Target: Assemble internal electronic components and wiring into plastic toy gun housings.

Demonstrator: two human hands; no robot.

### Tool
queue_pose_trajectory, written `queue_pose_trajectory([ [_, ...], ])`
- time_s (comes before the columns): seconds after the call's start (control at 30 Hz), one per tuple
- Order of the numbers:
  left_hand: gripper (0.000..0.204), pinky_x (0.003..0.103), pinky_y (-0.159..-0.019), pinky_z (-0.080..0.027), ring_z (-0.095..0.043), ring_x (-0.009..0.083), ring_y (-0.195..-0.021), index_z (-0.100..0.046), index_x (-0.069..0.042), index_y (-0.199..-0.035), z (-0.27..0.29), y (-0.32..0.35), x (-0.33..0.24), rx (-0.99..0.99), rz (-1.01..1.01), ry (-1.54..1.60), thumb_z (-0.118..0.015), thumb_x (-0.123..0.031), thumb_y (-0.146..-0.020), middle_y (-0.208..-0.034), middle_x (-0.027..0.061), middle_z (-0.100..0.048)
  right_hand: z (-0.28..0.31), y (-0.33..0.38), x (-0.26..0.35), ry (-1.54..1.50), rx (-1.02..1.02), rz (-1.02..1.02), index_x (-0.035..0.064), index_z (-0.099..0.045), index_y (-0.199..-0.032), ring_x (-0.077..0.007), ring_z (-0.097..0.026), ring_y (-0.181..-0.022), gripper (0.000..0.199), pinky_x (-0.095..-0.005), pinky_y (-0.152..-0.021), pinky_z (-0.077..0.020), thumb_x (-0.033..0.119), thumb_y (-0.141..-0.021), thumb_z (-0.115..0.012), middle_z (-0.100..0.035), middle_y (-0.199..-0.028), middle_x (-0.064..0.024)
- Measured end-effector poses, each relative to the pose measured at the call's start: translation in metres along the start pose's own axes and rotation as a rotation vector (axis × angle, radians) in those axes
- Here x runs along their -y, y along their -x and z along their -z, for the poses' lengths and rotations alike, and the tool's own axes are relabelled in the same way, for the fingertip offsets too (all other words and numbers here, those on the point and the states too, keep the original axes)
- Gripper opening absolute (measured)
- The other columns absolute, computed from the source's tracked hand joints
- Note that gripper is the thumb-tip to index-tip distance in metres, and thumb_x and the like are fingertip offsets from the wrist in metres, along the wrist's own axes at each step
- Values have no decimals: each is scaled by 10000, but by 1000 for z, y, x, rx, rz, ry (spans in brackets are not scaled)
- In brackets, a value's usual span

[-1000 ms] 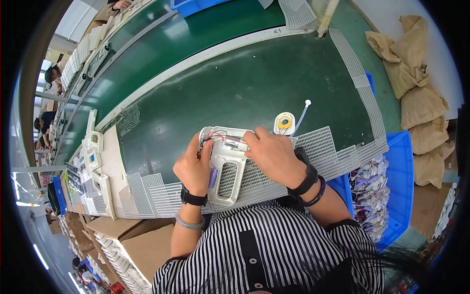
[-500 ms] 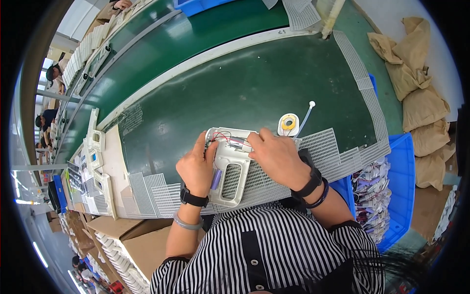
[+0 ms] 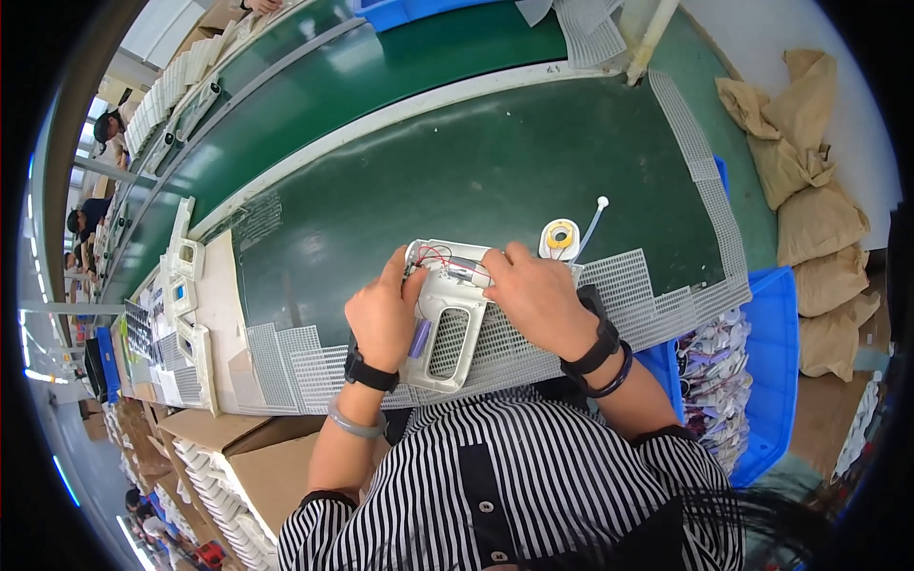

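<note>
A white plastic housing half (image 3: 468, 357) with a looped handle lies open side up on the mesh mat in front of me. Red and dark wires and a light cylindrical part sit in its upper section; a purple cylinder (image 3: 420, 337) lies along its left side. My left hand (image 3: 383, 319) closes on the upper left edge, index finger and thumb beside the wires. From the right, my right hand (image 3: 538, 297) grips the housing by the cylindrical part, its fingertips partly hidden. Just beyond that hand lies a white oval piece with a yellow ring (image 3: 560, 238), beside a thin tube (image 3: 592, 228) with a white tip.
Similar white housings (image 3: 193, 338) stand along the bench's left end. A blue bin (image 3: 773, 357) of wired parts is at my right, near brown sacks (image 3: 826, 224). An open carton (image 3: 271, 466) sits below left. Beyond the bench runs a green conveyor (image 3: 457, 57); other people work far left.
Both hands keep nearly the same hold, with small finger shifts around the wires. The whole view has moved slightly, and the housing stays in place on the mat.
</note>
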State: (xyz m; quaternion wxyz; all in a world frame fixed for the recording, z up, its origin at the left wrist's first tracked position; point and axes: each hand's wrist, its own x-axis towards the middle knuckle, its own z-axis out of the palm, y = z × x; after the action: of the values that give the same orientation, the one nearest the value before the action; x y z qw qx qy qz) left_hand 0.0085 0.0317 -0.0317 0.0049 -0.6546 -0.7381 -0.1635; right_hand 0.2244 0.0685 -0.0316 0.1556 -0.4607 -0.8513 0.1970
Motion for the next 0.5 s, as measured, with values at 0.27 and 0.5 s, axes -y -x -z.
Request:
queue_pose_trajectory([
  [0.27, 473, 377, -681, -568, -722, 268, -726, -530, -23, -1434, 18, 20, 25, 240, 268, 713, -595, -255, -1027, -1010, 169, -741, 3, 1, 4, -2, -30, 56, 11, -582, -1020, -289, -699, -725, 283, -384, -615, -548, 210, -890, -736, -625, -897, -144],
  [0.5, 366, 411, -718, -565, -721, 318, -788, -609, -35, -1328, 15, 21, 22, 15, 32, 458, -606, -219, -1012, -1028, 155, -739, 5, -1, 4, 16, 59, -18, 33, -572, -1066, -313, -697, -786, 310, -417, -647, -558, 226, -889, -739, -635, -936, -138],
])
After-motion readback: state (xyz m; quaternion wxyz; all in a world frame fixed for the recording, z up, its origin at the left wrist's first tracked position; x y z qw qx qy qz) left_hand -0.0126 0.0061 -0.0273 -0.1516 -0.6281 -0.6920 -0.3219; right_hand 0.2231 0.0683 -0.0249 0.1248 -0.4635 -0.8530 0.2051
